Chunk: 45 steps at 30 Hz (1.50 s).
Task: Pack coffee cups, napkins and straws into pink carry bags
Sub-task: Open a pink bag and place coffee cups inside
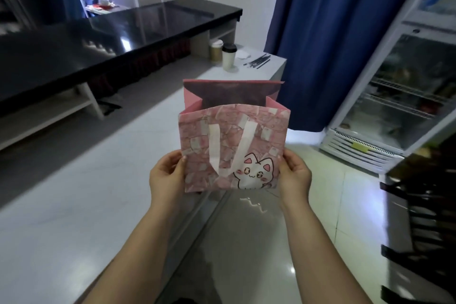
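I count one pink carry bag (234, 145). There are two cups, a gold cup (216, 54) and a white cup (229, 59). The black straws (257, 60) are too blurred to number.

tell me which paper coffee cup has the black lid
The cream paper cup nearer the black straws; the gold cup has a white lid.

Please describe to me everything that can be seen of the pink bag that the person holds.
The pink bag looks like paper, printed with a pink brick-like pattern and a white cartoon cat at its lower right. A flat white handle hangs down over the front. It is upright, its mouth open, the back panel standing higher than the front. The left hand and the right hand hold it in the air by its lower side edges.
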{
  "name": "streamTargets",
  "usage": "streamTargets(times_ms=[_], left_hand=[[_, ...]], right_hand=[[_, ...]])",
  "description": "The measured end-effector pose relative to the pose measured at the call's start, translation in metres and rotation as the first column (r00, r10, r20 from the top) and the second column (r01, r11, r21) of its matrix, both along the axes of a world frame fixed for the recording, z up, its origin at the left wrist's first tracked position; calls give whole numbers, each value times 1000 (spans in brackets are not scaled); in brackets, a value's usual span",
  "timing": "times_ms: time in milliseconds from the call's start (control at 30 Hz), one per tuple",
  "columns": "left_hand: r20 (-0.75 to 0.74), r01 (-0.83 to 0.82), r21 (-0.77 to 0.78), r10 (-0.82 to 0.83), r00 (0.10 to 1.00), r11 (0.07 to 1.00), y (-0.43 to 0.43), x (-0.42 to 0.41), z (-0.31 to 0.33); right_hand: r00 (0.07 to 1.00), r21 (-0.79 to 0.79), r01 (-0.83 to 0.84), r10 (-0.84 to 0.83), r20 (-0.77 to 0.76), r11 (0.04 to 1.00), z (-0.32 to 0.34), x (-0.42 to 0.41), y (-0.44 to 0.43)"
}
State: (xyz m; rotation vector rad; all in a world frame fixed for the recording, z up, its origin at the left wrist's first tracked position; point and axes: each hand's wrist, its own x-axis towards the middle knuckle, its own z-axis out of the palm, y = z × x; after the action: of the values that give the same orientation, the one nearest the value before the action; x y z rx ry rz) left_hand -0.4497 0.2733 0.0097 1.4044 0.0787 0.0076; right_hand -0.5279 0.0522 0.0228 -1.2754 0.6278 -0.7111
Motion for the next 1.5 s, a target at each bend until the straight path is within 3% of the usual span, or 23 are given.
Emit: streamTargets(times_ms=[300, 700, 867, 1033, 1300, 1500], left_hand=[[83, -154, -9, 154, 985, 988, -82, 143, -12], [54, -343, 35, 341, 939, 939, -151, 359, -10], [58, -476, 59, 474, 879, 877, -178, 383, -25], [72, -654, 24, 651, 756, 756, -220, 384, -34], [0, -747, 198, 762, 647, 634, -291, 363, -48], [124, -737, 362, 754, 645, 570, -303, 349, -25]], right_hand=[[995, -45, -102, 102, -3, 994, -16, 178, -77], [942, 9, -335, 335, 11, 942, -1, 429, -163], [869, 67, -494, 493, 33, 867, -19, 502, -194], [724, 95, -687, 689, 7, 721, -38, 560, -229], [504, 116, -851, 858, -99, 513, -68, 599, -282], [480, 62, -876, 877, 22, 478, -49, 606, -299]])
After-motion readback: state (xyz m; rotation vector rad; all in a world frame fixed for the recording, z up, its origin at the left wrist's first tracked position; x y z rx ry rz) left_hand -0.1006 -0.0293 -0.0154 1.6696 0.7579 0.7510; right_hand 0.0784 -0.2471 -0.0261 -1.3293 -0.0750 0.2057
